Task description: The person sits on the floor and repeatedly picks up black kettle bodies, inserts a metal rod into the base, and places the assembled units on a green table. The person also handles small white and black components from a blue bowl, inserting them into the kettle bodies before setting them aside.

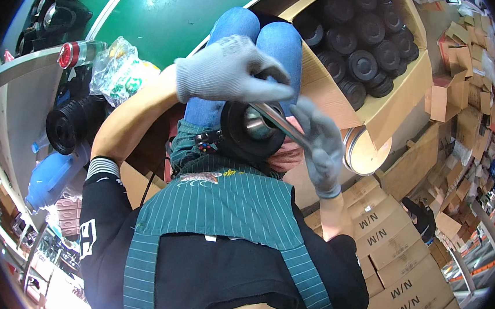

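A shiny metal rod point(282, 122) slants above my lap between both gloved hands. My left hand point(225, 71), in a grey glove, curls its fingers and thumb at the rod's upper left end. Round the lower right end closes my right hand point(323, 152), gloved the same way, and hides that tip. Directly beneath the rod, a round black part point(242, 145) with a shiny metal dome point(257, 125) at its middle rests in my lap. The rod crosses over this dome; whether they touch, I cannot tell.
An open carton point(379, 107) of several round black parts stands at the far right. Stacked closed cartons point(401, 271) lie at the near right. Left of me are a plastic bag point(123, 72), a jar with a red lid point(78, 54) and a blue bottle point(51, 177). Ahead is a green tabletop point(165, 14).
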Available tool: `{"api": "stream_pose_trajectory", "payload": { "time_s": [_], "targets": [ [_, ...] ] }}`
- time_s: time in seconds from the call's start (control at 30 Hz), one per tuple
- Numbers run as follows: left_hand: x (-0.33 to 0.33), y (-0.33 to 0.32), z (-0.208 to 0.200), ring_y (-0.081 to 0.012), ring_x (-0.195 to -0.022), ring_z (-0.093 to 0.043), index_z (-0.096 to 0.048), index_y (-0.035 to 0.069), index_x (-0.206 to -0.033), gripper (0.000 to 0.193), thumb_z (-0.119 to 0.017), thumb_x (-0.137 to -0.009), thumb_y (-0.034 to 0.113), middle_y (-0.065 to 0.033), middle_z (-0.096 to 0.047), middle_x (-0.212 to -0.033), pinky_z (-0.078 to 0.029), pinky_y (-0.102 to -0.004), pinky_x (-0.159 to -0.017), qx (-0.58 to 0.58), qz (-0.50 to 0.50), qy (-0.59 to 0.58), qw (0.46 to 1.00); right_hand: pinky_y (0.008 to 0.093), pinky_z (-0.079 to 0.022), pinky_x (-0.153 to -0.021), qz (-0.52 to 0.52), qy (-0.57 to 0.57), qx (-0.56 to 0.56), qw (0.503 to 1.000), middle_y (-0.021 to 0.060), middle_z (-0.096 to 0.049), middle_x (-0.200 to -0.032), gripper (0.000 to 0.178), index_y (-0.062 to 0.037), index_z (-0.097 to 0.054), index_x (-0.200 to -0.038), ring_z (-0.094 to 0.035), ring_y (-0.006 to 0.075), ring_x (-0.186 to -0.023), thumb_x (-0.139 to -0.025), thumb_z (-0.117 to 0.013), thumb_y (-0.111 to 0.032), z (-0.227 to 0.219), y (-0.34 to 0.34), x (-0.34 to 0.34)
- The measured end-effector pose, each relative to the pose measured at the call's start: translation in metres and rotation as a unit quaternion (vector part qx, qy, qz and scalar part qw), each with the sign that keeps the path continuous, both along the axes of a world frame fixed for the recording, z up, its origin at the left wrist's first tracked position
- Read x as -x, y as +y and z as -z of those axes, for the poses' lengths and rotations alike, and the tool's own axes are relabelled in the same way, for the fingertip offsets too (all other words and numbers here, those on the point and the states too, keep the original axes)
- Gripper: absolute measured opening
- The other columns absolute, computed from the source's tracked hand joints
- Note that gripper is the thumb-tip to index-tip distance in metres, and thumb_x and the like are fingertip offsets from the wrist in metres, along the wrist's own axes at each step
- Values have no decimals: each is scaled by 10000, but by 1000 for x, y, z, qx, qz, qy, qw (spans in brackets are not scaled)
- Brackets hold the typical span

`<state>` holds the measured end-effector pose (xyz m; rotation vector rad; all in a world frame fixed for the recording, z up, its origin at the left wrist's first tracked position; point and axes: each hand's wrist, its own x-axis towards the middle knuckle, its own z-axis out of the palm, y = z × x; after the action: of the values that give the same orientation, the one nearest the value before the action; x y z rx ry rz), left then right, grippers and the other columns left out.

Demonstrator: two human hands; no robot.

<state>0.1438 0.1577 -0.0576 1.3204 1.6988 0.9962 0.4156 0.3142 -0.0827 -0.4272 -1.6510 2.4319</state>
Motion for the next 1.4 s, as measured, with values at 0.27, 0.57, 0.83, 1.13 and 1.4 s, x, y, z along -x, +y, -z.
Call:
{"api": "stream_pose_trajectory", "payload": {
  "time_s": [0.27, 0.57, 0.83, 1.13, 1.4],
  "targets": [
    [0, -89, -2, -134, -829, -722, -753, -7, -1321, 534, -886, -917, 315, -65, -786, -948, -584, -270, -770, 5, -227, -110, 968, 480, -273, -1322, -215, 46, -451, 865, 241, -369, -1717, 1280, -44, -379, -1663, -329, 396, -1615, -599, -1030, -332, 22, 17, 51],
    [-90, -93, -8, -29, -585, -493, -678, -2, -1415, 459, -712, -1073, 302, 48, -591, -725, -384, -218, -540, -81, -489, -278, 823, 490, -529, -1075, -62, -39, -570, 819, 215, -624, -1400, 1055, -67, -585, -1465, -658, 415, -1231, -632, -968, -588, -23, -54, 37],
    [-122, -8, 58, -52, -654, -591, -668, -6, -1378, 409, -705, -1096, 288, 10, -678, -803, -483, -219, -595, -239, -460, -314, 796, 457, -570, -849, 41, -200, -587, 784, 165, -619, -1117, 879, 19, -616, -1305, -670, 348, -983, -751, -920, -592, -49, -60, -15],
    [-14, -41, 73, -39, -650, -525, -747, 26, -1346, 434, -747, -1066, 357, 57, -601, -780, -427, -224, -566, -61, -401, -172, 898, 486, -549, -1020, 72, -7, -521, 850, 278, -703, -1311, 632, 31, -628, -1427, -702, 412, -1167, -924, -794, -314, 26, -39, 27],
    [6, -51, 4, -78, -683, -523, -783, 76, -1308, 387, -776, -1024, 339, 4, -635, -795, -469, -288, -603, 95, -112, 58, 987, 399, -558, -1075, 167, 30, 140, 975, 178, -718, -1346, 695, -44, -491, -1599, -684, 280, -1278, -1123, -528, -549, 39, 3, 80]
  ]
}}
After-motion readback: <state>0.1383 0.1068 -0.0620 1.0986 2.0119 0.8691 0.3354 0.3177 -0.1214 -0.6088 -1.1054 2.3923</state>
